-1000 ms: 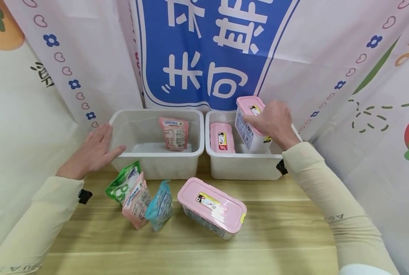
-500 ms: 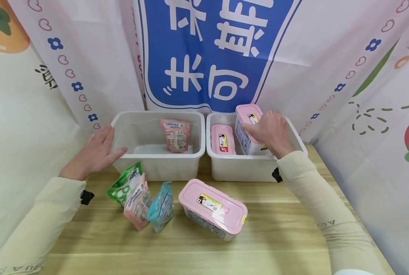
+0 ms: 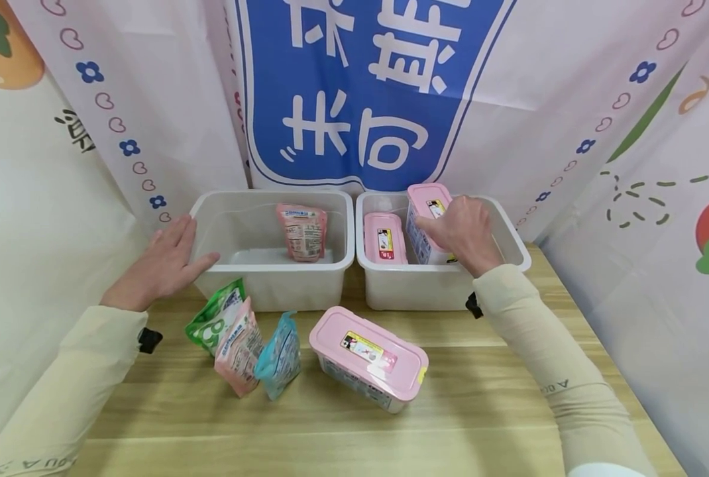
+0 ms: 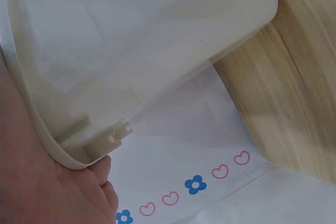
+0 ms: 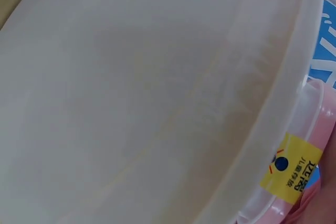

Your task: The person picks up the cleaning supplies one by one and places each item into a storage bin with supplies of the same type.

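Note:
My right hand (image 3: pixel 468 232) grips a pink-lidded plastic tub (image 3: pixel 429 197) by its lid from above. The tub leans a little and sits mostly inside the right white bin (image 3: pixel 417 290), its far end higher. Beside it in that bin lies a second pink-lidded tub (image 3: pixel 384 238). In the right wrist view the bin wall (image 5: pixel 131 87) fills most of the picture, with the held tub's yellow label (image 5: pixel 291 169) past the rim. My left hand (image 3: pixel 160 265) rests on the left rim of the other white bin (image 3: pixel 273 291), fingers extended.
A pink pouch (image 3: pixel 303 232) stands inside the left bin. In front on the wooden table (image 3: pixel 480 411) are a green pouch (image 3: pixel 214 318), a pink pouch (image 3: pixel 239 351), a blue pouch (image 3: pixel 279 358) and a third pink-lidded tub (image 3: pixel 369 358). Printed cloth (image 3: pixel 354 99) hangs behind the bins.
My right hand has lowered the pink-lidded tub deeper into the right bin and shifted slightly left. The left hand has stayed on the left bin's rim.

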`<state>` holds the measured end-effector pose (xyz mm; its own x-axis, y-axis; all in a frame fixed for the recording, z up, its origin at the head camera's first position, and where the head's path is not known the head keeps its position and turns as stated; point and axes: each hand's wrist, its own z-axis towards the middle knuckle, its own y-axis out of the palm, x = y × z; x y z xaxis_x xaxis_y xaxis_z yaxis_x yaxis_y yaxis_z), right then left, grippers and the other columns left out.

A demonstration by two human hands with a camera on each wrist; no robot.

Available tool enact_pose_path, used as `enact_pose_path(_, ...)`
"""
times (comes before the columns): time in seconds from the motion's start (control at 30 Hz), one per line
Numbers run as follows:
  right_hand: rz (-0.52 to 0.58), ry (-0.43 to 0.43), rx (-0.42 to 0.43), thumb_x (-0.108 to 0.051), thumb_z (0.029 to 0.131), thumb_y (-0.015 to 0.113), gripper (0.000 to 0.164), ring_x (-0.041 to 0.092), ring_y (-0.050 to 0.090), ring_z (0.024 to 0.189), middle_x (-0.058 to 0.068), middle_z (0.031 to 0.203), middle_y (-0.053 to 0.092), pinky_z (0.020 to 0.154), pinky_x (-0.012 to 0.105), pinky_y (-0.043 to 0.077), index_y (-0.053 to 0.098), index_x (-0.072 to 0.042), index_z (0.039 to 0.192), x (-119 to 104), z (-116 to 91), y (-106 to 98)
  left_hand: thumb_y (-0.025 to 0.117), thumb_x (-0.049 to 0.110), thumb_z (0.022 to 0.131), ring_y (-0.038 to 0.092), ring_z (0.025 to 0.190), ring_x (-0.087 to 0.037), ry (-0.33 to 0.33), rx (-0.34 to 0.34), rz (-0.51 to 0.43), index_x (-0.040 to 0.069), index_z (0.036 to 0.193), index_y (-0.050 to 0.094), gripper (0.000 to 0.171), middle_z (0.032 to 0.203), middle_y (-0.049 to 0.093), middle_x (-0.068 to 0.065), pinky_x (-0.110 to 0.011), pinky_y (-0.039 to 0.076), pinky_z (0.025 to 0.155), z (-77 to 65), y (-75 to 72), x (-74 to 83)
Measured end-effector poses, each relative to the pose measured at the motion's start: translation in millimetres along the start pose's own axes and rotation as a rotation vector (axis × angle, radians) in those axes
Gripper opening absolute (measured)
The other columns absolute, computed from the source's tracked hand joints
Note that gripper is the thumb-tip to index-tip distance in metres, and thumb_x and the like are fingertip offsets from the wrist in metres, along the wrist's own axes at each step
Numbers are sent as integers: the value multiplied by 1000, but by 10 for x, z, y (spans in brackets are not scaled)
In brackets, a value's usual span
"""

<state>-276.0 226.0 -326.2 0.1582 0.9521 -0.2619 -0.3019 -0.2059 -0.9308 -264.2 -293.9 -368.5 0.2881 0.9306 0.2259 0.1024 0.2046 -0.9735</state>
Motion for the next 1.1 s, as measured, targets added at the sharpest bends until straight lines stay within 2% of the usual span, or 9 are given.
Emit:
enact_pose_path(0.5,33,1,-1,-65,83,70,60,23,56,59,10,72,60,47,29,41,58,-7,75,47,-60,120,33,63,108,-7,162,-51,9,12,-3,-8,164,-8,99,173,-16,-30,-69,-2,130,3,5,-20)
enact_pose_path(0.9,-57,-16,23,-66,83,67,62,26,56,63,12,72,60,51,31,40,56,-7,68,40,-91,241,32,63,108,-7,162,-51,8,14,8,-8,164,-8,99,173,-17,-28,-69,-2,130,-9,5,-18)
enact_pose_path(1.1,-59,-8,15,-68,84,67,65,30,58,70,14,73,61,55,33,41,59,-5,69,25,-88,285,32,63,108,-8,162,-51,3,8,0,-7,164,-9,99,173,-18,-28,-69,-3,130,-6,8,-16)
